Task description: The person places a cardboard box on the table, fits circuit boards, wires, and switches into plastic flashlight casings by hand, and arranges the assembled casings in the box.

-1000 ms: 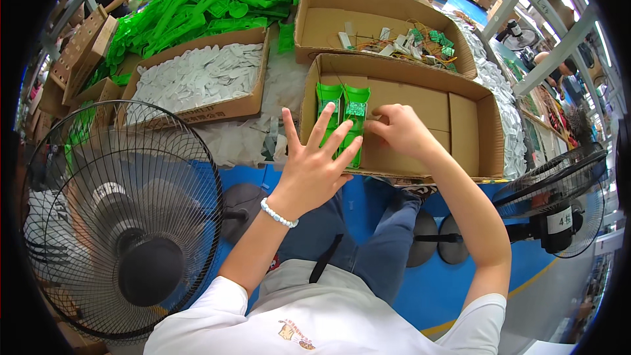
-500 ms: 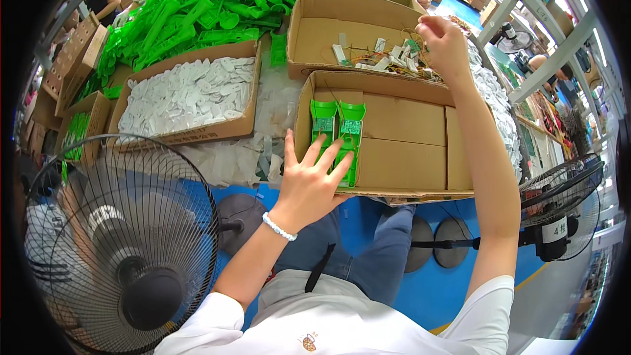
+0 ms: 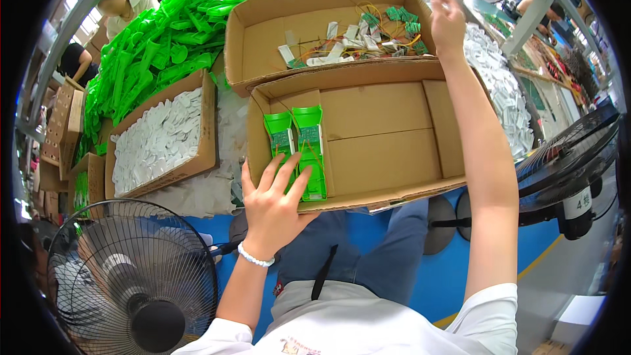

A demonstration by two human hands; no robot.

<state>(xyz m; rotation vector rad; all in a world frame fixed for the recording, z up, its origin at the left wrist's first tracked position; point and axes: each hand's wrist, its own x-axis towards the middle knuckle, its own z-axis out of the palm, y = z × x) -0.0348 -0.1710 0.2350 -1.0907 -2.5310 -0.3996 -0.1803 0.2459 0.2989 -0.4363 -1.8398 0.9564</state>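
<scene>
My left hand (image 3: 273, 207) lies over the near left corner of a shallow cardboard box (image 3: 388, 198), its fingers spread and touching green plastic housings. Two bright green housings (image 3: 311, 177) lie side by side at this box's left end, each with a small green circuit board (image 3: 309, 134) and thin wires. My right hand (image 3: 448, 29) is raised at the right end of a second cardboard box (image 3: 246, 49) behind, fingers curled together. Whatever it may hold is hidden. In that back box sit white plastic pieces (image 3: 335, 51), wires and green circuit boards (image 3: 401, 16).
Green plastic parts (image 3: 171, 46) are heaped at the back left. A carton of white pieces (image 3: 158, 138) stands in front of them. More white pieces (image 3: 496, 79) are piled at right. Fans stand at left (image 3: 135, 283) and right (image 3: 572, 164). A co-worker (image 3: 131, 10) is at far left.
The view has shifted, so the boxes appear further left. My right hand has moved slightly rightward and away from the back box's contents. My left hand stays on the housings.
</scene>
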